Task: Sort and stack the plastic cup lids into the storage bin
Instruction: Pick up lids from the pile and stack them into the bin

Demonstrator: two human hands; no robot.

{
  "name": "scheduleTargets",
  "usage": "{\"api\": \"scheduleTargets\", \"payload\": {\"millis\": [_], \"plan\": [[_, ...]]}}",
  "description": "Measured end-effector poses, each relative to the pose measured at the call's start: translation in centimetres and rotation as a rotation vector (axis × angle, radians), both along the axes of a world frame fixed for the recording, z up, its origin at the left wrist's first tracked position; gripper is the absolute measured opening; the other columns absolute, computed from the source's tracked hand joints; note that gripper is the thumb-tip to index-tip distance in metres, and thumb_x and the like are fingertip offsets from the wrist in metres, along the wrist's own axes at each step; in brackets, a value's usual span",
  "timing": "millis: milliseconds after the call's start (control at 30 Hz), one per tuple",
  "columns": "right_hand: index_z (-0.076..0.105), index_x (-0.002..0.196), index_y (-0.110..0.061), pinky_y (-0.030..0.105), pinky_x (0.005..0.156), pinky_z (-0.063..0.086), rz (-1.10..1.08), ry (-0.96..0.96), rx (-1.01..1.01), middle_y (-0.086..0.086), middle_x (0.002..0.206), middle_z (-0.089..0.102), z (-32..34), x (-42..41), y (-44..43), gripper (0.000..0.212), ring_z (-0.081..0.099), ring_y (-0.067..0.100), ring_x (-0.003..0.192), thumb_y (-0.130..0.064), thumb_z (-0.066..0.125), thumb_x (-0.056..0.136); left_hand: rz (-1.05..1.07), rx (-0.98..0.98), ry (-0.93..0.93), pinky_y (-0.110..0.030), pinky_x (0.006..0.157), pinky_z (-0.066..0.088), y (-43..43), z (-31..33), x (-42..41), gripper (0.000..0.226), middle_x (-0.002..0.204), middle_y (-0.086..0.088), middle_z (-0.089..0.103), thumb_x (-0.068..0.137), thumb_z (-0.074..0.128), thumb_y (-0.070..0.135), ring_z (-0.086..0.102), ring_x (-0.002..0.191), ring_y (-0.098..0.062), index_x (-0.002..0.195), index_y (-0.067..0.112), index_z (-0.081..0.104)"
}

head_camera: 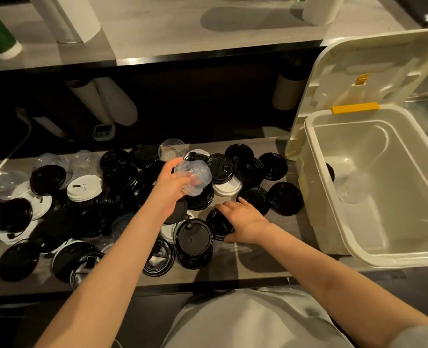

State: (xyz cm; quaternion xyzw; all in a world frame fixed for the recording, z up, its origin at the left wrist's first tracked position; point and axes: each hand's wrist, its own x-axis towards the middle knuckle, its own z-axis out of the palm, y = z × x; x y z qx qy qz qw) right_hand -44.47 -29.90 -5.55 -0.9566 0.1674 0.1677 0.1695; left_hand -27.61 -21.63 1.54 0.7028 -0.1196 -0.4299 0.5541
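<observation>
My left hand [169,183] is closed around a stack of clear lids [195,177] at centre frame; my right hand [243,222] lies open and flat on a black lid [219,226], gripping nothing. I'd gather matching clear ones first, rims aligned, then carry them to the bin [338,244] at right.

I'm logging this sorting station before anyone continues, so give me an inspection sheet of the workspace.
Surface: grey counter, mostly covered on its left and middle.
Job's things: black lids, white lids and clear lids lie mixed and unsorted; storage bin at right, hinged cover up, a few clear lids inside.
Clutter: small timer in the dark recess behind.
Grips: left hand holds a stack of clear dome lids; right hand rests on a black lid, not closed.
Cables: white cable at far left.
Surroundings: paper rolls on the upper shelf.
</observation>
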Motion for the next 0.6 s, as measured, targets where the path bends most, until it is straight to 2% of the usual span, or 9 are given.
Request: {"api": "scheduleTargets", "payload": {"millis": [67, 133, 200, 333, 400, 500, 567, 600], "plan": [[0.026, 0.147, -0.014, 0.033, 0.113, 0.022, -0.073, -0.099, 0.060, 0.005, 0.137, 0.041, 0.7, -0.5, -0.7, 0.093, 0.042, 0.024, 0.127, -0.044, 0.073, 0.073, 0.009, -0.024, 0.022, -0.037, 0.094, 0.047, -0.4, 0.2, -0.4, 0.060, 0.126, -0.011, 0.052, 0.087, 0.053, -0.007, 0.054, 0.114, -0.025, 0.138, 0.018, 0.035], [0.028, 0.146, -0.012, 0.031, 0.102, 0.035, -0.156, -0.197, 0.119, 0.005, 0.133, 0.041, 1.8, -1.2, -1.6, 0.095, 0.046, 0.025, 0.121, -0.044, 0.075, 0.070, 0.031, -0.051, 0.045, -0.037, 0.092, 0.047, -0.8, 0.4, -0.8, 0.060, 0.119, -0.009, 0.053, 0.087, 0.047, -0.010, 0.054, 0.112, -0.025, 0.140, 0.016, 0.034], [0.027, 0.147, -0.014, 0.029, 0.096, 0.040, -0.248, -0.267, 0.163, 0.003, 0.136, 0.037, 3.5, -1.9, -2.5, 0.095, 0.046, 0.023, 0.122, -0.042, 0.075, 0.070, 0.046, -0.076, 0.073, -0.038, 0.091, 0.047, -1.5, 0.7, -1.1, 0.059, 0.119, -0.010, 0.052, 0.084, 0.043, -0.013, 0.053, 0.113, -0.027, 0.137, 0.015, 0.037], [0.030, 0.145, -0.010, 0.025, 0.099, 0.037, -0.408, -0.440, 0.162, 0.004, 0.136, 0.035, 7.2, -3.4, -4.5, 0.093, 0.041, 0.020, 0.125, -0.033, 0.078, 0.069, 0.079, -0.166, 0.110, -0.032, 0.075, 0.047, -3.4, 2.0, -2.3, 0.047, 0.107, -0.007, 0.055, 0.082, 0.035, -0.013, 0.056, 0.096, -0.022, 0.119, 0.012, 0.048], [0.034, 0.141, -0.007, 0.026, 0.103, 0.035, -0.463, -0.550, 0.157, 0.005, 0.133, 0.037, 9.0, -4.8, -5.6, 0.090, 0.040, 0.018, 0.124, -0.029, 0.080, 0.067, 0.086, -0.221, 0.117, -0.031, 0.074, 0.048, -4.7, 2.8, -3.4, 0.041, 0.100, -0.005, 0.056, 0.081, 0.034, -0.011, 0.056, 0.092, -0.020, 0.110, 0.011, 0.053], [0.038, 0.137, -0.010, 0.018, 0.099, 0.031, -0.571, -0.674, 0.123, 0.001, 0.130, 0.039, 11.5, -7.5, -7.5, 0.085, 0.039, 0.008, 0.118, -0.028, 0.081, 0.066, 0.010, -0.291, 0.145, -0.031, 0.071, 0.049, -6.9, 3.8, -5.1, 0.028, 0.093, -0.007, 0.058, 0.071, 0.044, -0.003, 0.057, 0.089, -0.022, 0.092, 0.009, 0.058], [0.041, 0.133, -0.009, 0.012, 0.095, 0.029, -0.648, -0.739, 0.097, -0.003, 0.123, 0.039, 12.4, -9.5, -9.0, 0.083, 0.037, 0.003, 0.112, -0.029, 0.080, 0.063, -0.085, -0.298, 0.136, -0.031, 0.066, 0.049, -8.3, 4.3, -6.3, 0.040, 0.096, -0.012, 0.055, 0.058, 0.049, 0.007, 0.056, 0.088, -0.024, 0.097, 0.003, 0.056], [0.042, 0.132, -0.009, 0.012, 0.094, 0.028, -0.692, -0.749, 0.075, -0.003, 0.121, 0.039, 12.5, -10.6, -9.9, 0.081, 0.037, 0.003, 0.111, -0.028, 0.080, 0.063, -0.111, -0.298, 0.149, -0.031, 0.066, 0.049, -8.9, 4.5, -7.0, 0.045, 0.098, -0.012, 0.053, 0.057, 0.051, 0.010, 0.055, 0.089, -0.024, 0.101, 0.003, 0.054]]}}
